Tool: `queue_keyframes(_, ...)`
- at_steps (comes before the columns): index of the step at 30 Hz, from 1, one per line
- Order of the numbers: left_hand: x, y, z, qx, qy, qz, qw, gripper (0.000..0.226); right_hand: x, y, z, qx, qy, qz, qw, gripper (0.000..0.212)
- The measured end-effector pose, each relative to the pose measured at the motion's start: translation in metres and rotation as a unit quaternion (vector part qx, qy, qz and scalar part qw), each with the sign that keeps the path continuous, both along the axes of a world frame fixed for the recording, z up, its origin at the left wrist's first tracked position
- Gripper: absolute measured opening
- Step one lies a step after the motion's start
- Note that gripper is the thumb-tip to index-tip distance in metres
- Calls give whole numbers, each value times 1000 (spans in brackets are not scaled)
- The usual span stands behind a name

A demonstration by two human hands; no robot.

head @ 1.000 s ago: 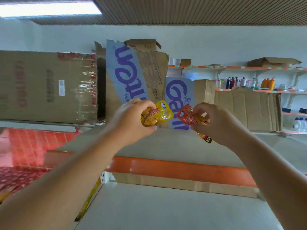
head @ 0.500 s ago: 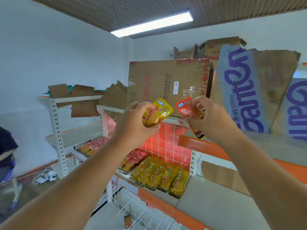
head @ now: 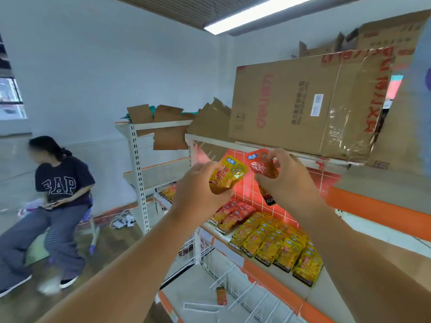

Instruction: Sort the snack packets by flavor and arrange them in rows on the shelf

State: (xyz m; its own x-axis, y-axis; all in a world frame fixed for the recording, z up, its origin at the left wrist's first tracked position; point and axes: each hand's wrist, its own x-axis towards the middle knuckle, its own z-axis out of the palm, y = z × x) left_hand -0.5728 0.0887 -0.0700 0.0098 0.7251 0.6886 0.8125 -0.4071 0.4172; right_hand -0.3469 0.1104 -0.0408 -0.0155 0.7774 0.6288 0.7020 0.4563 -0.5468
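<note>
Two bare arms reach up before a shop shelf (head: 331, 299). The left hand (head: 198, 190) grips a yellow snack packet (head: 227, 176); the right hand (head: 289, 180) pinches a red snack packet (head: 262, 165) just beside it. Below, rows of yellow packets (head: 275, 243) and red packets (head: 233, 213) lie on the shelf. A cardboard box (head: 303, 106) sits on the top shelf.

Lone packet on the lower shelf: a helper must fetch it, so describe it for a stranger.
Find the orange-edged shelf holding rows of yellow packets. One level below, among white wire dividers, lies a small reddish packet, alone, unlike the packed rows above.
</note>
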Motion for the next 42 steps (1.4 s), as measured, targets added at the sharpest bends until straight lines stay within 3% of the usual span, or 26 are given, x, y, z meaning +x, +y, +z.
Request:
queue_keyframes(17, 42, 166, -102, -119, 15, -13, 993, 58, 31, 161, -112, -103, -13, -12, 995, 47)
queue_keyframes(27, 79, 219, -163, -169, 14, -60, 984, 58, 59, 192, -161, -167, -12, -85, 982, 48)
queue_keyframes(32, 108, 237, -204, -212, 30, -125, 969, 58, 74, 187, -195, -206, -9, -168, 964, 48)
queue_keyframes(37, 141, 240, -243, -292, 57, -201, 933, 48, 88, 168, -226, -260, 19, -266, 928, 48)
queue_keyframes(42, 162, 228, -268, -312, 96, -247, 912, 48, 93, 145, -254, -305, 32, -339, 889, 55)
